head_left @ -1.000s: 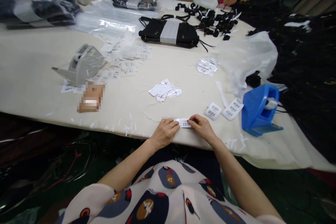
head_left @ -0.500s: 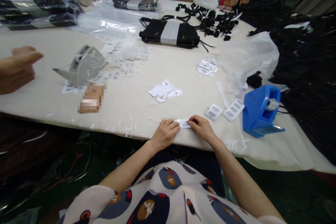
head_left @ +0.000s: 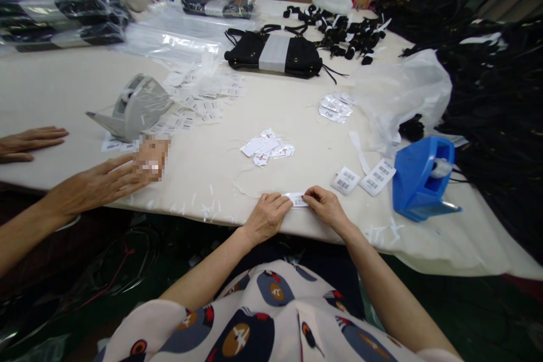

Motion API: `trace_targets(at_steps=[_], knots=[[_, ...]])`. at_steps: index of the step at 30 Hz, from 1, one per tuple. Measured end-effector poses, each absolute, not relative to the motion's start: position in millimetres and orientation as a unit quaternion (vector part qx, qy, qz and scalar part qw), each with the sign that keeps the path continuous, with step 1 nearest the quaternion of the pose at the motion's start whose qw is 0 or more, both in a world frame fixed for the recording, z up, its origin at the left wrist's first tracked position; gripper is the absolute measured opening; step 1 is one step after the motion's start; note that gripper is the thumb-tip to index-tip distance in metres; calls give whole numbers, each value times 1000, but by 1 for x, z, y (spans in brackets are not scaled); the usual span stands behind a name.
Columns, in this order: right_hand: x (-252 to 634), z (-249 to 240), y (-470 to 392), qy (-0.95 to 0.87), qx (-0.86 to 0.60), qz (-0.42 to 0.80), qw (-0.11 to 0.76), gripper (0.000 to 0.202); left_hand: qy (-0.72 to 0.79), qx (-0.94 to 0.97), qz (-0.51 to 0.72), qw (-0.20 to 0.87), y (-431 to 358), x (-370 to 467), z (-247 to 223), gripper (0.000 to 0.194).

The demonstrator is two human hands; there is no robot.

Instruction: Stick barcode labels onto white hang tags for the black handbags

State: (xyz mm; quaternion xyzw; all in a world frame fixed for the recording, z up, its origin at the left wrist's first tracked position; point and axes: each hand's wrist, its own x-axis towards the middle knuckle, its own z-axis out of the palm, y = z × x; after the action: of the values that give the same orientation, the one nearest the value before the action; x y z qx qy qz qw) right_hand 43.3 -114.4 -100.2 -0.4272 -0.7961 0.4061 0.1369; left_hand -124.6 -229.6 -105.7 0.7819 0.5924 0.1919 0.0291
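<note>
A small white hang tag (head_left: 297,200) with a printed barcode label lies at the table's near edge, its string trailing off to the left. My left hand (head_left: 266,217) has its fingers closed over the left end of this tag. At the other end, my right hand (head_left: 326,208) pinches the tag between thumb and fingertips. Just beyond my hands rests a loose pile of white tags (head_left: 267,147). Barcode sticker sheets (head_left: 377,177) lie to the right, beside a blue label dispenser (head_left: 419,181).
A co-worker's hand (head_left: 102,184) reaches a blurred-out brown item at the left, near a grey dispenser (head_left: 139,106). Farther back are a black bag (head_left: 275,55), more tags (head_left: 336,107), clear plastic (head_left: 178,39) and black straps (head_left: 348,34). Two people work across the table.
The co-worker at the left has lowered a hand to the table and reached another toward the brown item. My hands keep nearly the same place on the tag.
</note>
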Motion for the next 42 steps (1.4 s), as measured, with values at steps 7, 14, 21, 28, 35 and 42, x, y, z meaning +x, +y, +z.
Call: trace_targets(at_steps=[7,14,21,28,35,42], knots=[[36,-92,-124,-827,-476,276,116,15,591,793,147,15,-227,-122,-105,30],[41,-97,-164,-895,-396,52,199,29,595,788,155,22,-227,-120,-103,29],[40,-103,-184,-909,-389,6,151,38,600,772,205,55,-227,-122,-105,28],[50,-100,-169,-908,-353,151,170,29,638,649,344,230,-215,-143,-86,21],[39,-87,-126,-858,-446,240,86,27,732,645,139,169,-199,-143,-73,31],[39,-90,-121,-819,-454,327,127,27,721,621,139,274,-184,-139,-65,25]])
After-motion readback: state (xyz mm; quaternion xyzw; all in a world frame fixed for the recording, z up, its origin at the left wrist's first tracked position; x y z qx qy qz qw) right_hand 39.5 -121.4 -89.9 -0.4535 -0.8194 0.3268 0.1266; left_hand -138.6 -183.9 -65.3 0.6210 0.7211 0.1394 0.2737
